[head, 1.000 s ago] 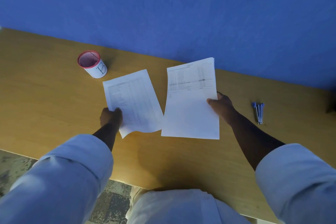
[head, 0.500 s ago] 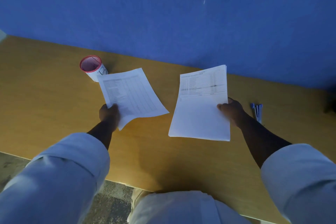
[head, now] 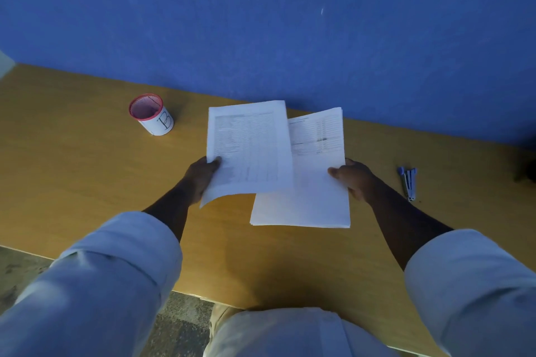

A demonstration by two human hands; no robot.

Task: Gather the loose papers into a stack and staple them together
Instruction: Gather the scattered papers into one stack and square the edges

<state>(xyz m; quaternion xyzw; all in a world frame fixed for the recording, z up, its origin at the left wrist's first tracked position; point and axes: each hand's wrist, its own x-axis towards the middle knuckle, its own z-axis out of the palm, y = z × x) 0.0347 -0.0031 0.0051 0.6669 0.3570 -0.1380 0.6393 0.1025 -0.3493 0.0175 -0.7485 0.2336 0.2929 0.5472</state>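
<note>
My left hand (head: 201, 175) grips a printed sheet of paper (head: 249, 148) by its left edge, lifted above the table with its lower corner curling. My right hand (head: 352, 178) grips a thin bundle of papers (head: 316, 180) by its right edge. The left sheet overlaps the bundle's left side and lies on top of it. A small blue stapler (head: 408, 182) rests on the wooden table (head: 87, 182), to the right of my right hand and apart from it.
A white pen cup with a red mesh rim (head: 152, 114) stands at the back left of the table. A blue wall (head: 261, 23) rises right behind the table. The table's near edge runs just in front of my body.
My left hand has carried its sheet to the right, from well apart to overlapping the bundle in my right hand. The right hand's bundle has shifted slightly left.
</note>
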